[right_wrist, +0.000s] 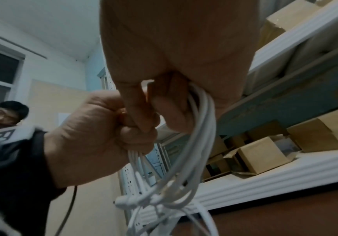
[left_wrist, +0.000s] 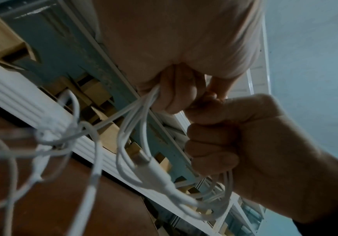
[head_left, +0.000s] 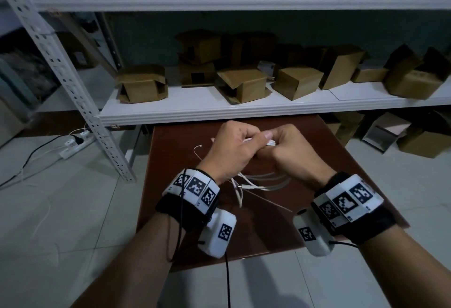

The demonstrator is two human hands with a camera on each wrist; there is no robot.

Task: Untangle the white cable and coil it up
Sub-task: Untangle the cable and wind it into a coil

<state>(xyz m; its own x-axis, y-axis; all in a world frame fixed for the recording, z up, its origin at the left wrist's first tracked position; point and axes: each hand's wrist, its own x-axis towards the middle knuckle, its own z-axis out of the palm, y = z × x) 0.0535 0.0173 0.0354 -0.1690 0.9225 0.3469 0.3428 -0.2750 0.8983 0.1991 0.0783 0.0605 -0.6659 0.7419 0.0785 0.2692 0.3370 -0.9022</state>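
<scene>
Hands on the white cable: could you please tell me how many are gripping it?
2. The left hand grips the white cable strands above the brown table; the right hand grips them right beside it, the two hands touching.

White cable [left_wrist: 141, 127]: smooth plastic sheath, slight sheen. Table [head_left: 256, 234]: dark brown wood-look top, smooth, matt. Boxes [head_left: 246, 85]: plain brown cardboard, matt. Shelf [head_left: 219, 110]: white-painted, ribbed front edge. Upright [head_left: 56, 63]: perforated metal, painted white. Floor [head_left: 61, 210]: pale tiles, faintly glossy.
</scene>
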